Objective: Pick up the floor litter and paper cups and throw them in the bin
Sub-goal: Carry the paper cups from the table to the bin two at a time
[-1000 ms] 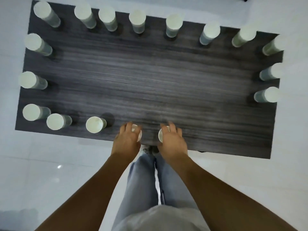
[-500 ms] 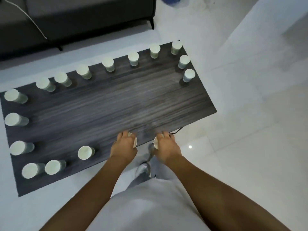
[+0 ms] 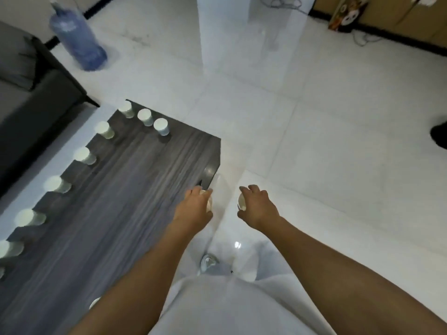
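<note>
My left hand (image 3: 194,209) grips a white paper cup (image 3: 209,204), only its rim showing past my fingers, above the near right corner of the dark wood table (image 3: 135,189). My right hand (image 3: 257,206) grips a second paper cup (image 3: 242,203) over the white floor, just right of the table. Several more paper cups stand upside down along the table's far edge, such as one at the corner (image 3: 161,126) and one midway (image 3: 83,155). No bin is in view.
A blue water bottle (image 3: 77,39) stands on the floor at top left beside a dark sofa (image 3: 36,88). A white pillar (image 3: 223,27) rises ahead. Cables and a brown cabinet (image 3: 387,10) line the far wall. A dark object (image 3: 439,136) sits at the right edge.
Both hands have lifted their cups off the table and moved right with my turning body. The view has swung from the tabletop to the open floor.
</note>
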`<state>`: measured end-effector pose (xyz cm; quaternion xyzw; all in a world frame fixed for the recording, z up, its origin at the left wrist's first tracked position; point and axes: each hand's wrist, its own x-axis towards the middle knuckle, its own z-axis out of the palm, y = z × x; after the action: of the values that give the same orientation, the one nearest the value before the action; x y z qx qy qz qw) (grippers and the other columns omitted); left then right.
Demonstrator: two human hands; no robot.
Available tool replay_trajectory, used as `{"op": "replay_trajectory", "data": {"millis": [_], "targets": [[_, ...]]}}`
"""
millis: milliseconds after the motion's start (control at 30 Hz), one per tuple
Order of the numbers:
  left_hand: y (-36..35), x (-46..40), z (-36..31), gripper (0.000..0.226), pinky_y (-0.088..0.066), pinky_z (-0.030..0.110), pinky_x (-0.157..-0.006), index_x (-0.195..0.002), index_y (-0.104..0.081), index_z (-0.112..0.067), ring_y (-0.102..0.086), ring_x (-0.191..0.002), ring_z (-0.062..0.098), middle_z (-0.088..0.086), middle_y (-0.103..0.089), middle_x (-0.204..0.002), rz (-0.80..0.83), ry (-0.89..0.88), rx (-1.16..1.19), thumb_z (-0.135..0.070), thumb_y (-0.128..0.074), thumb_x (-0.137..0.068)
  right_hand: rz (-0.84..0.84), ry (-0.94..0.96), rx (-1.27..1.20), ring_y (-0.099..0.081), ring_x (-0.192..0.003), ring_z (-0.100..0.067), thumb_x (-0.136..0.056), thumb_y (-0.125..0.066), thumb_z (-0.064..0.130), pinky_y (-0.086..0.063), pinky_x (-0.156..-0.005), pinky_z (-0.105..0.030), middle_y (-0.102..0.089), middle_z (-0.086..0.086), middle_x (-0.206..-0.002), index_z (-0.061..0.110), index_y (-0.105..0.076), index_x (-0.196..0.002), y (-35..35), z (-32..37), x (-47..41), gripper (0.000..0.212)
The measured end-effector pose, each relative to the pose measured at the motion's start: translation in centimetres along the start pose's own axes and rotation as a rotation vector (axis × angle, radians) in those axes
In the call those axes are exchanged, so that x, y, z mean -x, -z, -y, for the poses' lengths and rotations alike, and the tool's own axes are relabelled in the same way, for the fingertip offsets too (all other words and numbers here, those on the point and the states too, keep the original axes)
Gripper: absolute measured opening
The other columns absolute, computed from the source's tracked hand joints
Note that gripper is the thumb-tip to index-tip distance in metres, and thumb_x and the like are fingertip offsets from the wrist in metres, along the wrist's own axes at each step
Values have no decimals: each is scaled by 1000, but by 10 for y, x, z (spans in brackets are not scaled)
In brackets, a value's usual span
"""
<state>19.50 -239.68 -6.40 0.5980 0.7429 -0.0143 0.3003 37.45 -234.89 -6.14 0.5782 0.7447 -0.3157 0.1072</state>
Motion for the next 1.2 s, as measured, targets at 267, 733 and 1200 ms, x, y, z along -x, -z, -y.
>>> {"op": "replay_trajectory", "data": {"millis": [267, 733, 1200], "targets": [[-33, -63, -199, 58, -41, 36, -100, -143, -37, -24, -29, -135, 20, 2, -36, -145, 57, -363, -145, -24, -58, -89, -153, -257, -154, -32, -130, -30, -85, -60, 26, -46, -88, -39, -27, -2, -149, 23, -27, -148, 67, -176, 32, 71], [-116, -119, -514, 63, -42, 39, -100, -146, -31, -27, -21, -140, 17, 0, -26, -152, 203, -659, -294, -30, -58, -89, -269, -603, -323, -30, -132, -31, -87, -60, 28, -45, -93, -39, -25, -4, -150, 23, -25, -148, 156, -477, 106, 71], [-134, -261, -755, 65, -41, 40, -102, -147, -30, -27, -20, -141, 19, 1, -24, -153, 299, -906, -429, -29, -59, -88, -406, -785, -463, -32, -131, -31, -88, -61, 30, -47, -93, -39, -24, -4, -151, 22, -23, -150, 274, -654, 50, 74]]}}
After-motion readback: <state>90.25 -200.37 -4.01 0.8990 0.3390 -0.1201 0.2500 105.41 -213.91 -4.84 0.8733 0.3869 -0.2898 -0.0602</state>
